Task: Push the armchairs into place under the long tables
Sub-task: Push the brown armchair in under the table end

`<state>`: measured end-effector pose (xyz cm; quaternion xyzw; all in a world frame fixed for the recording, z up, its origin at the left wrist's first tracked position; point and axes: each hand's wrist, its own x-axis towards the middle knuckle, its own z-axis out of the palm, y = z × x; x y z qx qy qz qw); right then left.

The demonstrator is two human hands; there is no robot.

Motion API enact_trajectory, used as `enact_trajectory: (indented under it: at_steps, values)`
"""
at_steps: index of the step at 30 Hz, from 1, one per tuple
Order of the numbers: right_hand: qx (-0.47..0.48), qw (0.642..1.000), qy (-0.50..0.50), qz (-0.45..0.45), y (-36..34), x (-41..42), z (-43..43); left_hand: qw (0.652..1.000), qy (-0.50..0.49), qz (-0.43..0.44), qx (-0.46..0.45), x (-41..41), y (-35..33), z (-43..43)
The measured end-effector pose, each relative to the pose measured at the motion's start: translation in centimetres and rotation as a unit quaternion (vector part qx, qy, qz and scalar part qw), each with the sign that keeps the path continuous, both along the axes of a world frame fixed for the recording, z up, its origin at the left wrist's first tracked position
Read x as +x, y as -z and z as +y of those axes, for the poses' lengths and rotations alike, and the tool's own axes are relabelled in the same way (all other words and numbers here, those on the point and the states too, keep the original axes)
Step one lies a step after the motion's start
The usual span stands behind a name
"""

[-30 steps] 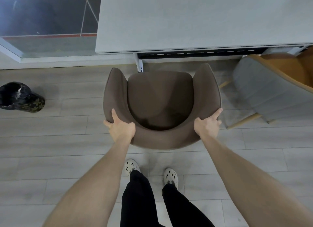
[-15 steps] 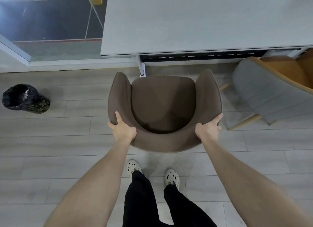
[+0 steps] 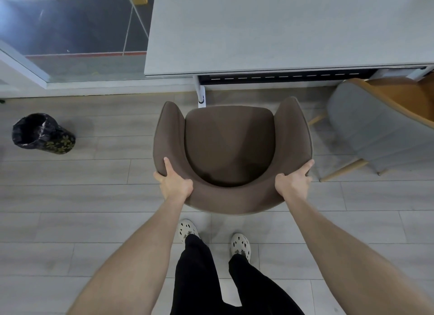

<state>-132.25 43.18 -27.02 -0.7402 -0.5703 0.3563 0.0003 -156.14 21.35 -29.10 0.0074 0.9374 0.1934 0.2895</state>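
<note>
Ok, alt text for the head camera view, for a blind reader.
A person's left hand and right hand grip the curved back of a brown upholstered armchair facing a long pale grey table, not yet under it. A grey armchair with an orange inside stands to its right, a black floral bin to its left.

Looks like an office or meeting room: long grey table [image 3: 281,27] across the top, upholstered armchairs [image 3: 231,150] lined below, glass partition [image 3: 70,32] upper left, pale plank floor [image 3: 70,220]
</note>
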Motion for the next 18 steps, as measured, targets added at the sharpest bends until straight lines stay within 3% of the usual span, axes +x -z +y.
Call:
enact_trajectory:
  at_steps: [18]
  values:
    - [0.005, 1.0, 0.019, 0.001, 0.6, 2.6, -0.7, 0.999, 0.027, 0.011, -0.012, 2.4, -0.9, -0.1]
